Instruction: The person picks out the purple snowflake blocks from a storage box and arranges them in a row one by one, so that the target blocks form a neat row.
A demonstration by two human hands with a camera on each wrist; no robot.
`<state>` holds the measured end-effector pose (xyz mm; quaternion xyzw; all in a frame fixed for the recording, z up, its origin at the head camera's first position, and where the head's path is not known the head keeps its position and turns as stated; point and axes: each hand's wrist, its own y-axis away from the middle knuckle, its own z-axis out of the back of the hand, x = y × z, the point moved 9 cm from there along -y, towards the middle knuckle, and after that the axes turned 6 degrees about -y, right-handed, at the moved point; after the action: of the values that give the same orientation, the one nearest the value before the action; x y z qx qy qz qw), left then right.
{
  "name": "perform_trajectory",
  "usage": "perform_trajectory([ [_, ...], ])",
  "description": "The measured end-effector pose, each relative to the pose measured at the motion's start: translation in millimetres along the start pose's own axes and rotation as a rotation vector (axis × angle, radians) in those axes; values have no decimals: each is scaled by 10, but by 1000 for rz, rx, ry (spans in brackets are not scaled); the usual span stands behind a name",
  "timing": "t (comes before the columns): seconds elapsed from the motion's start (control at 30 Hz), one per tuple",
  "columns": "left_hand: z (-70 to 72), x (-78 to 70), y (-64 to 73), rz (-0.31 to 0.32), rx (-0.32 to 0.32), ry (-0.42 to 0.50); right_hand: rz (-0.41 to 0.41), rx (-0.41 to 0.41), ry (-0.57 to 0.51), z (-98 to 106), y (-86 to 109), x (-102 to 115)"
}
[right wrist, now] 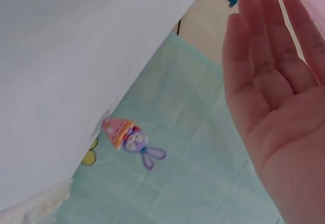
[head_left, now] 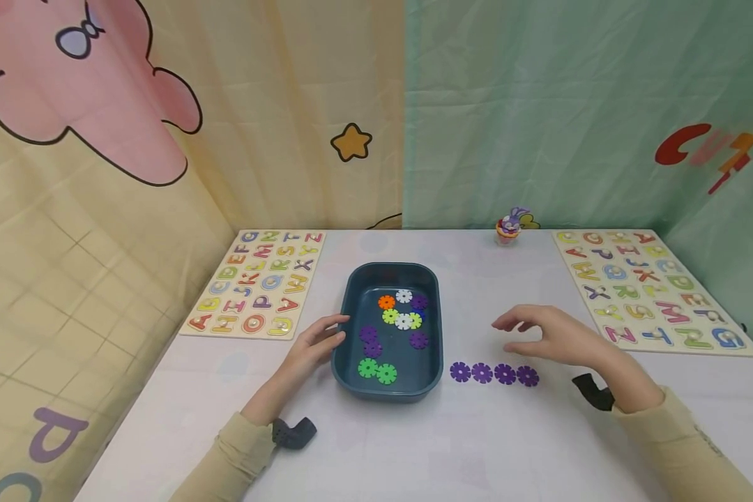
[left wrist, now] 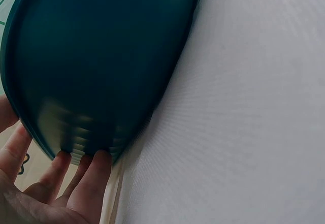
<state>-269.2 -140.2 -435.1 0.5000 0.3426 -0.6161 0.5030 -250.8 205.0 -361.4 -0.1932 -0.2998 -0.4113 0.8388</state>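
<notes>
In the head view a dark blue-green plastic bin (head_left: 387, 396) stands mid-table with several flower-shaped plastic discs inside, among them green discs (head_left: 377, 371), purple discs (head_left: 370, 341) and an orange disc (head_left: 385, 302). My left hand (head_left: 314, 345) touches the bin's left side; the left wrist view shows its fingertips (left wrist: 99, 160) against the outer wall. A row of several purple discs (head_left: 493, 374) lies to the right of the bin. Above and beyond the row's right end hovers my right hand (head_left: 549, 335), fingers extended, thumb apart, holding nothing. Its bare palm (right wrist: 292, 132) faces the right wrist camera.
Wooden alphabet puzzle boards lie at both sides, a left board (head_left: 251, 286) and a right board (head_left: 652, 289). A small purple rabbit figure in a cup (head_left: 508, 229) stands at the back edge. Curtains (head_left: 539, 104) hang behind the white table (head_left: 414, 453).
</notes>
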Motion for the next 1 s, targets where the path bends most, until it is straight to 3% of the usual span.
perform_trajectory([
  [0.17,0,10,-7,3,-5,0,19,20,-43,-19,-316,122],
  [0.5,1,4,-2,0,-7,2,91,35,-21,-71,-907,344],
  [0.8,7,26,-3,3,0,11,150,136,61,-228,-1339,502],
  [1.0,5,23,-11,-2,-4,13,131,235,98,-380,-1550,482],
])
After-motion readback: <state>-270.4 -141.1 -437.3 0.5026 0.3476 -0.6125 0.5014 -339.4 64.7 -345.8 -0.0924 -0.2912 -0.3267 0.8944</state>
